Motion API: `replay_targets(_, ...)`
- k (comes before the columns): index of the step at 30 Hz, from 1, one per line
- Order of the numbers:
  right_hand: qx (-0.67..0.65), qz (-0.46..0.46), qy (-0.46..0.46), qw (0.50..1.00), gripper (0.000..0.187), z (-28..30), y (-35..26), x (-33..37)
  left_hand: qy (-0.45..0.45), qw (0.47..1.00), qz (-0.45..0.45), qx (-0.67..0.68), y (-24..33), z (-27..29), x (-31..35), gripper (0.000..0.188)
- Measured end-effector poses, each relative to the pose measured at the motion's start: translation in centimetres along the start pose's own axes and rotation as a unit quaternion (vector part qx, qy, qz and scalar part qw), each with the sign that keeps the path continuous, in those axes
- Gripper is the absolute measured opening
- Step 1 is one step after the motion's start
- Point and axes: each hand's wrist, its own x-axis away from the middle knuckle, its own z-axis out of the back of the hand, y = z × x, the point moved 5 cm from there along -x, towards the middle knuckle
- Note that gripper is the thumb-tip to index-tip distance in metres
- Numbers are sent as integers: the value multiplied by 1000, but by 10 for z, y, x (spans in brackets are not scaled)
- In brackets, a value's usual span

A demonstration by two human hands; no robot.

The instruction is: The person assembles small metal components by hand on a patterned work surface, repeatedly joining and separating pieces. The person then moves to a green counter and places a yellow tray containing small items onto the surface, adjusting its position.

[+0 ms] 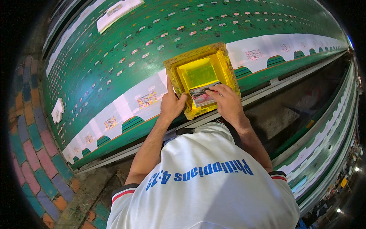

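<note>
A yellow screen printing frame (170,69), its wood smeared with ink, lies over a strip of white fabric (126,102) on the long green table. My left hand (173,104) grips the frame's left side, thumb over the rim and a finger stretched along the outer edge. Inside the frame, my right hand (228,101) is closed on a flat, ink-stained squeegee (201,95), which rests at the near end of the mesh. Further up, the bare mesh (201,75) looks yellow-green. My right fingertips lie across the squeegee's top edge; its underside is hidden.
Colourful prints (148,100) repeat along the fabric on both sides of the frame. A stack of white cut pieces (118,13) lies at the far left, a smaller white stack (58,110) at the table's left end. A metal rail (263,90) edges the table; another table (316,160) stands right.
</note>
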Motion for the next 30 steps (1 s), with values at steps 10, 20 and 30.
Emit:
replay_targets(10, 3, 27, -11, 1000, 52, 4, 24, 3, 15, 999, 1, 51, -11, -24, -16, 111)
replay_targets(20, -6, 43, 1, 999, 49, 6, 27, -1, 22, 997, 32, 61, -1, -22, -11, 100)
replay_targets(30, -14, 49, 49, 997, 49, -8, 35, -17, -16, 999, 44, -18, 15, -12, -6, 106)
